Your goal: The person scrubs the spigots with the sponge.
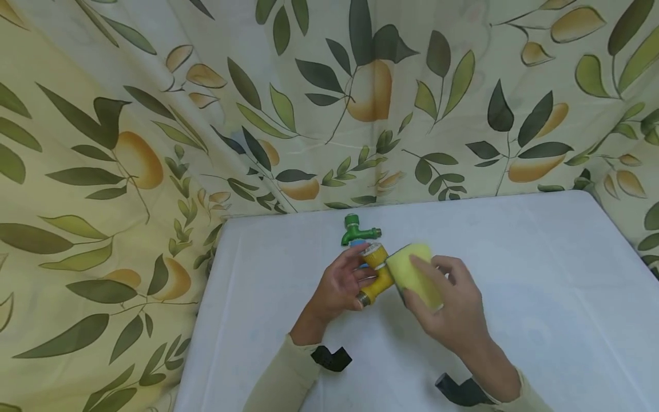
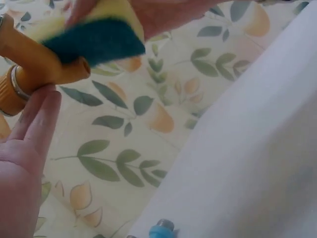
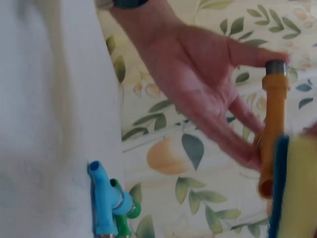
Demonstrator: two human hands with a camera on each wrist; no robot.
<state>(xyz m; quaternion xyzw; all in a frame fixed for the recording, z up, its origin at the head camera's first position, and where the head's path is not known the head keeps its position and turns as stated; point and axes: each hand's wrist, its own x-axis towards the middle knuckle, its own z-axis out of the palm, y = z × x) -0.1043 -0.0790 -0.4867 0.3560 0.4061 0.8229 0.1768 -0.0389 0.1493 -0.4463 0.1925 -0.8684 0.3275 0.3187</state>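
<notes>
My left hand point(image 1: 334, 289) holds a yellow plastic tap point(image 1: 382, 280) above the table, thumb at its grey threaded end and fingertips on the other side. In my right hand point(image 1: 458, 312) is a yellow sponge point(image 1: 418, 272), pinched between thumb and fingers. Its dark green scouring side point(image 2: 101, 42) faces the tap and lies against or very near it in the left wrist view. Just beyond the left hand a green tap point(image 1: 355, 233) lies on the table. Beside it is a blue tap point(image 3: 102, 198), mostly hidden behind the left hand in the head view.
A white-covered table point(image 1: 540, 274) spreads under both hands. Behind it and to the left hangs a curtain point(image 1: 309, 131) printed with leaves and fruit. Dark straps point(image 1: 332, 359) sit at both wrists.
</notes>
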